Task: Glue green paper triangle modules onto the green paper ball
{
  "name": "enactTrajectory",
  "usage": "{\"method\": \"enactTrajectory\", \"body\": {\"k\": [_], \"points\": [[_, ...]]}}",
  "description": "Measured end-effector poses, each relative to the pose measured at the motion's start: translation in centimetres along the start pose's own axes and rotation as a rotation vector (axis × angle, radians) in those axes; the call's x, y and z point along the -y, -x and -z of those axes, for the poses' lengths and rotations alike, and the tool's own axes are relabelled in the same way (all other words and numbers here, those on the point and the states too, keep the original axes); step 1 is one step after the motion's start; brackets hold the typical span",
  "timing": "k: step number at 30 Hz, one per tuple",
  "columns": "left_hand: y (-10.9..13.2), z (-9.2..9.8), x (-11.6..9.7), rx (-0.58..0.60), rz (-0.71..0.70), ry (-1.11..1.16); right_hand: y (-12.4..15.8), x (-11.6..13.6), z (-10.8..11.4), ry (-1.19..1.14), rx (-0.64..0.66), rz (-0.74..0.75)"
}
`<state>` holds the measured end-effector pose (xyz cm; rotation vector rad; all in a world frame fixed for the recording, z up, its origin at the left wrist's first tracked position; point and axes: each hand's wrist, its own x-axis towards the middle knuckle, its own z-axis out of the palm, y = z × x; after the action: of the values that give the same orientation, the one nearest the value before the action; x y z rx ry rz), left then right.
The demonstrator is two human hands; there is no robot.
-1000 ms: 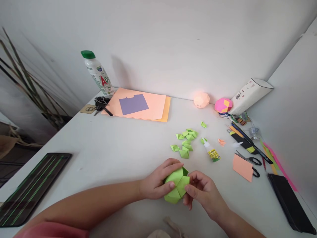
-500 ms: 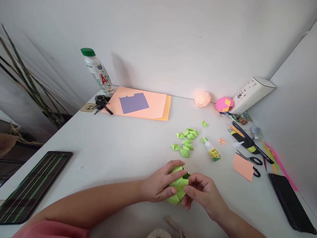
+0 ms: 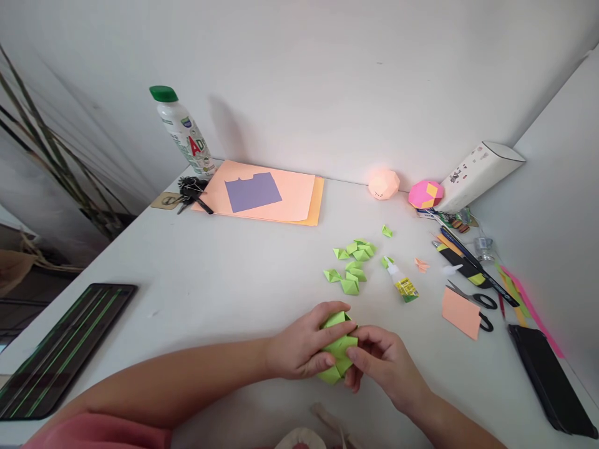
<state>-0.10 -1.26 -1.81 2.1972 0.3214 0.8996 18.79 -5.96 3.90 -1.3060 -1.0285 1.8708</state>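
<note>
A green folded-paper form (image 3: 344,348) is held at the near side of the counter (image 3: 224,280), clamped in the left grip (image 3: 306,343), seemingly for steadiness, while its right edge is pinched by the right grip (image 3: 387,363). Its surface is faceted and creased, with a dark gap seen near the top. Loose green pieces (image 3: 350,286) are set beyond, presumably within reach.

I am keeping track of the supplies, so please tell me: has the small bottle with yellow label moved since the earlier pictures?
No. Against the peach paper square, the small bottle keeps its place; only the whole view shifts slightly.
</note>
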Motion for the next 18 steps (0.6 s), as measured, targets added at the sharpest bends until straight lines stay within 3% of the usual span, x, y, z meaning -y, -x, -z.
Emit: {"method": "enactTrajectory", "body": {"k": [11, 18], "points": [[0.24, -0.58, 0.07, -0.029, -0.064, -0.168, 0.06, -0.04, -0.12, 0.071, -0.056, 0.018], [0.16, -0.78, 0.0, -0.056, -0.047, -0.068, 0.09, -0.11, 0.04, 0.037, -0.08, 0.019]]}}
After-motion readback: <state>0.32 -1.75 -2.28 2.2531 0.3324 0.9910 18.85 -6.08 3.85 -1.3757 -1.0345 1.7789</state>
